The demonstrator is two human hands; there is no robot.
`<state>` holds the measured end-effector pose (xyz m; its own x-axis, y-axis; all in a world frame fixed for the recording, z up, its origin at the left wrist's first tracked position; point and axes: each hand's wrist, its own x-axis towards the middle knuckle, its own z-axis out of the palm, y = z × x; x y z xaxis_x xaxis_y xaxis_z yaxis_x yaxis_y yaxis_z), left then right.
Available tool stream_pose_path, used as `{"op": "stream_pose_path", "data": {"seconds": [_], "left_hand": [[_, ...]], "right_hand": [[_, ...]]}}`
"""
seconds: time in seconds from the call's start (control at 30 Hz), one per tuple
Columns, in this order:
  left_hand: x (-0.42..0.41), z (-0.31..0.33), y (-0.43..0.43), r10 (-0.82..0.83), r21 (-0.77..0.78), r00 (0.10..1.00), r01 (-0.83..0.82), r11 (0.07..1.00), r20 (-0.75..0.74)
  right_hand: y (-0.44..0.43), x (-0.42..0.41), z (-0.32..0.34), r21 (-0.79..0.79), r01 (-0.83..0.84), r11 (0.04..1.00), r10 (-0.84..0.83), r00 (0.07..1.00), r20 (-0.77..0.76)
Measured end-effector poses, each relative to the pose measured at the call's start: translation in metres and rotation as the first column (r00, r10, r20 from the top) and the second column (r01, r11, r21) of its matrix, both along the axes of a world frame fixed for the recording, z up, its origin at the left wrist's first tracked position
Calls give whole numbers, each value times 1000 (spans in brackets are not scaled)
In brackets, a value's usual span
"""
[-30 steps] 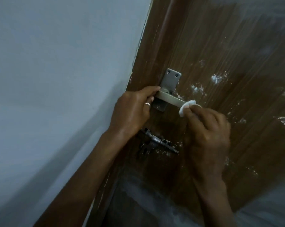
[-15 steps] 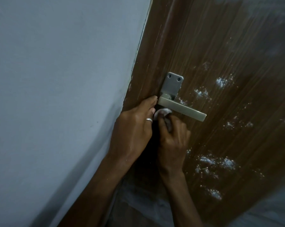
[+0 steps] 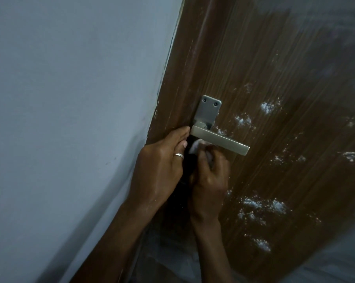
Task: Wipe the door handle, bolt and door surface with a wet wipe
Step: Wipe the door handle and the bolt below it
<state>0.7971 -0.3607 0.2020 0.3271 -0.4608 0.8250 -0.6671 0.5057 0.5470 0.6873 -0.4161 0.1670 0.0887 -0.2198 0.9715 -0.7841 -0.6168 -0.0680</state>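
Clearly we are early: our brown wood-grain door (image 3: pixel 254 58) carries white specks (image 3: pixel 264 205), right of and below the silver metal lever handle (image 3: pixel 219 140). Our left hand (image 3: pixel 162 166) touches the lever's left end, grip unclear; our right hand (image 3: pixel 210 176) pinches the white wet wipe (image 3: pixel 194 148) just under it.

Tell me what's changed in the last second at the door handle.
The right hand, gripping the wet wipe, slid left along the door handle from its free end to beneath its base, beside the left hand. The bolt is no longer in view. The left hand stayed at the door edge.
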Motion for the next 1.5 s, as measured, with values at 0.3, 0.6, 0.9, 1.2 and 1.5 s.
{"op": "stream_pose_path", "data": {"seconds": [0.3,0.6,0.9,1.2,1.5], "left_hand": [[1,0,1,-23,9,1000,23,1000,5],[6,-15,8,-54,32,999,54,998,4],[-23,-82,14,100,165,985,-76,983,-142],[-30,-99,15,123,249,978,-79,965,-167],[-37,-125,8,28,375,986,37,926,-167]], "right_hand": [[-15,-1,6,-9,241,971,-241,969,-61],[21,-36,-22,134,-56,989,68,994,-85],[36,-17,-35,215,-144,966,175,976,-132],[38,-20,-47,277,159,948,-38,917,-397],[42,-23,-34,311,234,921,-79,896,-438]]}}
